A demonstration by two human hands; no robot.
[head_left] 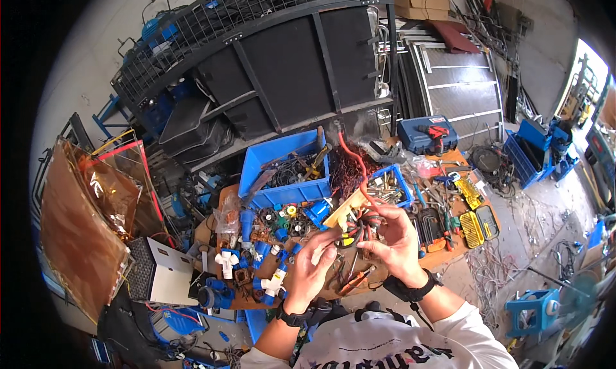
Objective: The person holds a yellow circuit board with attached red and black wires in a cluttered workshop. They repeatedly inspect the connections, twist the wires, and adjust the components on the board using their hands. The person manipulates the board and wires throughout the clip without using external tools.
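Both hands pinch wire bundle [366, 224] | left hand [310, 266] below-left | right hand [393, 240] right

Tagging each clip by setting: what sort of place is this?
Most likely a cluttered repair workshop. A workbench is strewn with hand tools, blue parts bins hold wires and fittings, and a cordless drill lies in its open case.

A red wire [351, 156] is curling up from a black-and-red coil [364, 226]. Far on the tabletop [443, 257], a blue bin [287, 169] is showing bright blue walls. White and blue pipe fittings [256, 266] are lying left; yellow cases [478, 224] are gleaming right. A red drill is sitting in a blue case [428, 135].
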